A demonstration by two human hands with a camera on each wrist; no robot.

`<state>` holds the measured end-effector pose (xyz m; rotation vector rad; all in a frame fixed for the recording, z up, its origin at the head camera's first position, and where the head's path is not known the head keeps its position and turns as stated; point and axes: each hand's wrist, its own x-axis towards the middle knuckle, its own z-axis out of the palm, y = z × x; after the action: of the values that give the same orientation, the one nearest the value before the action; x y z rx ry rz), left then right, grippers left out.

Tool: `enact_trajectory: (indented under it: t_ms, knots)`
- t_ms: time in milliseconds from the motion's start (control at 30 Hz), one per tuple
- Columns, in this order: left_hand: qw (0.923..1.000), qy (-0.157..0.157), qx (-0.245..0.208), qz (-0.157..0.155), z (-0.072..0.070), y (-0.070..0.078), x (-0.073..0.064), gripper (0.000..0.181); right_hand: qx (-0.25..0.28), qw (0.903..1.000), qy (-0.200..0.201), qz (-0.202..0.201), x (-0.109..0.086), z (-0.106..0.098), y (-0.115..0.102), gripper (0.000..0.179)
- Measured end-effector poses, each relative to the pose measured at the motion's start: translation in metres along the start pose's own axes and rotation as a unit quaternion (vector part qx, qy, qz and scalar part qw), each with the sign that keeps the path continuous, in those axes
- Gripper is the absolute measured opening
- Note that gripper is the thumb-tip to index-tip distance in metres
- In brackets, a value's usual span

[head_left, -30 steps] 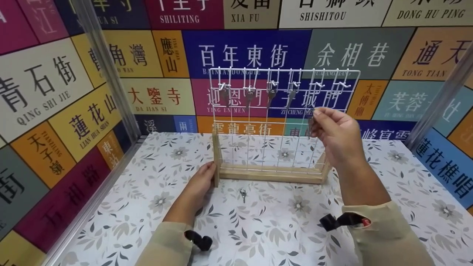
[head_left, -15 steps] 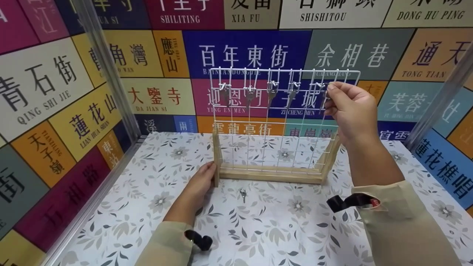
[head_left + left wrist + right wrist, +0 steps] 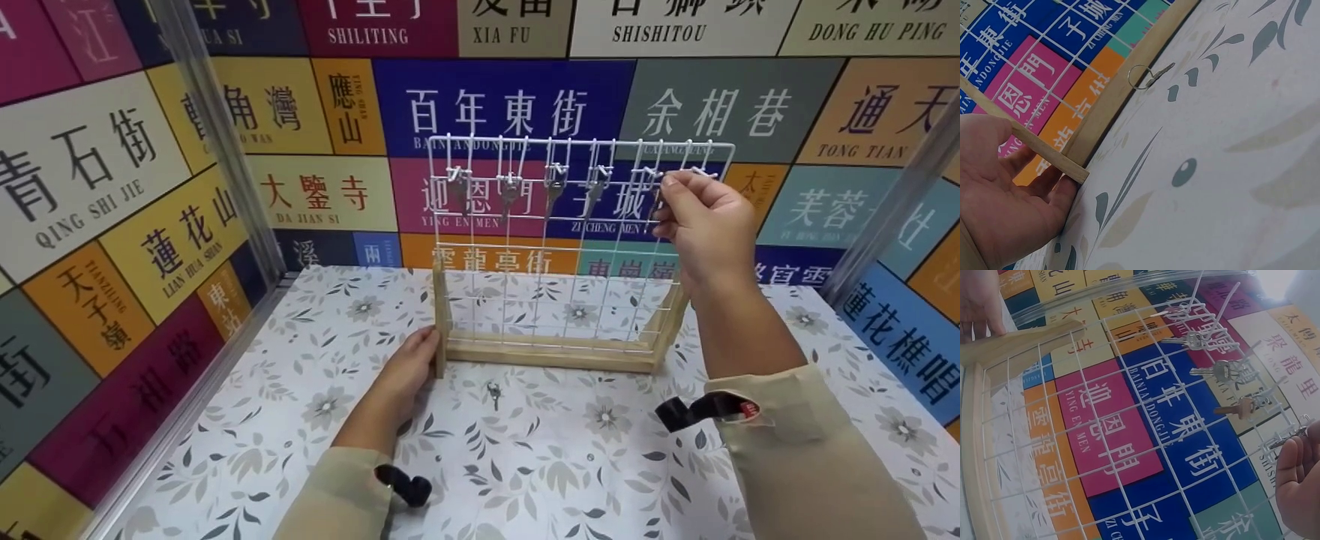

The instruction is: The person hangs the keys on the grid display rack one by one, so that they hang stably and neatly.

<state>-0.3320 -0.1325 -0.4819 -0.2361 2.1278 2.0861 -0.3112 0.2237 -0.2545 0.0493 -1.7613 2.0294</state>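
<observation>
My right hand (image 3: pixel 711 225) pinches a key (image 3: pixel 1289 437) by its upper end, at the fifth hook of a white wire-grid rack. Fingers hide part of this key, and I cannot tell whether its ring is on the hook. Several silver keys (image 3: pixel 554 184) hang from the hooks to the left. My left hand (image 3: pixel 407 369) grips the left wooden upright (image 3: pixel 1050 153) of the rack's stand, thumb in front and fingers behind. Another key (image 3: pixel 493 397), with a ring (image 3: pixel 1138 77), lies on the tabletop in front of the wooden base bar (image 3: pixel 551 358).
The table wears a white floral cover (image 3: pixel 555 465). Right of my right hand, a further hook (image 3: pixel 701 172) shows partly. Colourful sign panels (image 3: pixel 502 105) stand behind the rack, with clear upright edges (image 3: pixel 225 142) at the corners.
My right hand has risen with the key from below the hooks to the fifth hook, then shifted slightly left. The left hand stays on the upright.
</observation>
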Motion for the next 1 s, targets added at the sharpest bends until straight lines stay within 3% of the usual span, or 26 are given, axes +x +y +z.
enact_trajectory:
  t_ms: [233, 433, 767, 1000]
  knots:
    - [0.9999, 0.000, -0.010, -0.005, 0.000, -0.001, 0.000, 0.053, 0.023, 0.9997, 0.004, 0.008, -0.006, 0.001, 0.015, 0.031]
    - [1.0000, 0.002, -0.001, -0.004, -0.001, 0.000, 0.001, 0.052, 0.053, 0.9980, -0.014, 0.031, -0.021, 0.008, 0.044, 0.027]
    - [0.9998, 0.001, -0.021, 0.005, 0.000, -0.003, 0.002, 0.051, 0.018, 0.9899, -0.118, 0.076, -0.053, 0.033, 0.107, 0.020]
    - [0.9997, 0.003, -0.019, 0.012, 0.000, -0.003, 0.004, 0.050, -0.016, 0.9786, -0.173, 0.111, -0.068, 0.056, 0.135, 0.023]
